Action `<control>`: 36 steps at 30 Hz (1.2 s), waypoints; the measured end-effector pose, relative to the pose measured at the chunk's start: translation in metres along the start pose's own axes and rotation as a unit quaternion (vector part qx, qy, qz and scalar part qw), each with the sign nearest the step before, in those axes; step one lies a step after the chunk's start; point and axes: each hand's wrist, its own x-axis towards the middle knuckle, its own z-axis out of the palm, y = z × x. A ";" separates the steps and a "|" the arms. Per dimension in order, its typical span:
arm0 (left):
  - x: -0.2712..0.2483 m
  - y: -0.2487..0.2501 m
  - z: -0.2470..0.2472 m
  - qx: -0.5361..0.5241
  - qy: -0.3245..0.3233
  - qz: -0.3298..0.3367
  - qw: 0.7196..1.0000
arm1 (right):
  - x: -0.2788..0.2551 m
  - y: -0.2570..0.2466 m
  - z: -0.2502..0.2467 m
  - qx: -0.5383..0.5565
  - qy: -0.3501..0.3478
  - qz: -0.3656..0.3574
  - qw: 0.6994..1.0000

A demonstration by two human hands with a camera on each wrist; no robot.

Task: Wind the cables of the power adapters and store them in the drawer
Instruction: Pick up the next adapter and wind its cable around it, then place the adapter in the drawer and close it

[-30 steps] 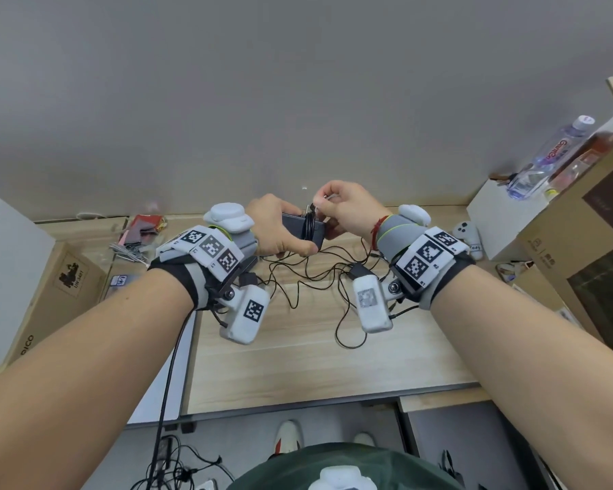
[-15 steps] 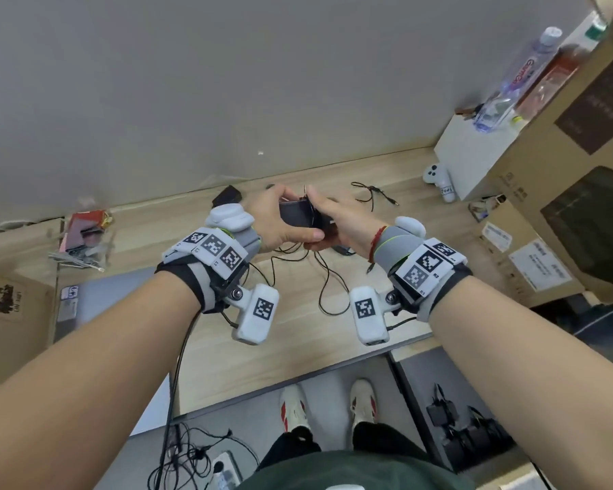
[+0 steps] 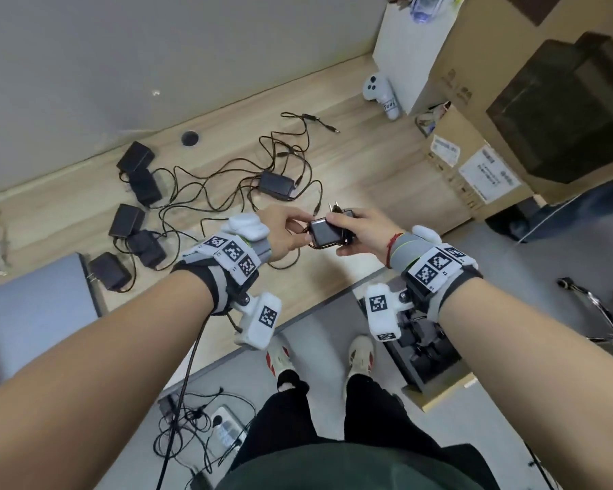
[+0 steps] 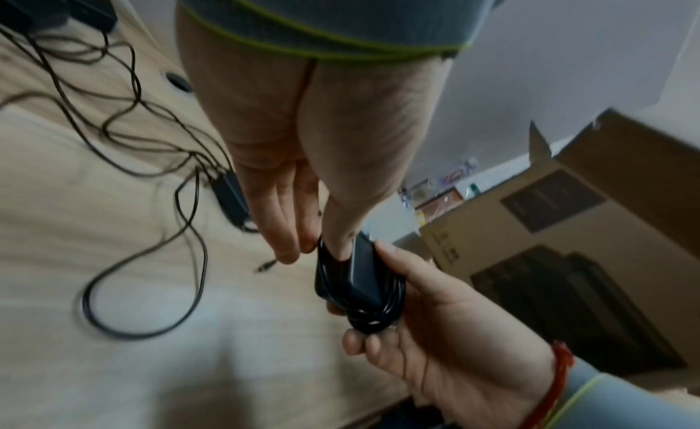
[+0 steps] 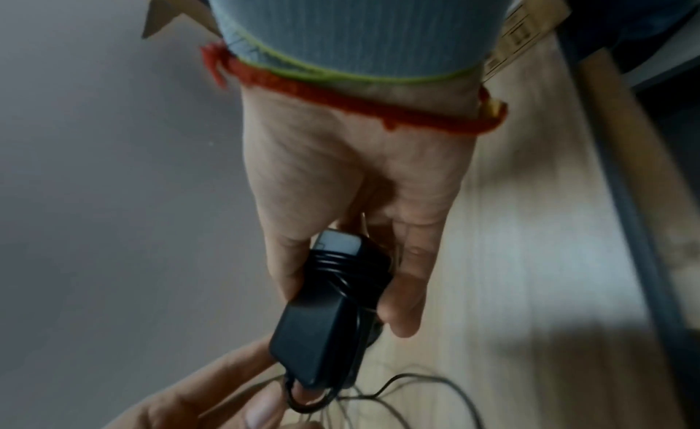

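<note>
The right hand (image 3: 363,230) grips the adapter (image 3: 328,232) above the desk (image 3: 368,164) edge; the left hand (image 3: 284,229) pinches its cable. Only the wrist views show the cable (image 5: 342,273) wound around it. Prongs point away from the person, long axis roughly along them.

- No legible text anywhere.
- Wrist bands (image 3: 232,252) carry square black-and-white marker codes, not readable as text.
- Cardboard boxes (image 3: 475,171) have white labels with print too small and blurred to read.
</note>
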 end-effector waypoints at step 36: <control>0.110 -0.058 0.441 0.091 -0.254 -0.151 0.951 | 0.077 0.357 -0.269 -0.348 0.123 0.189 0.910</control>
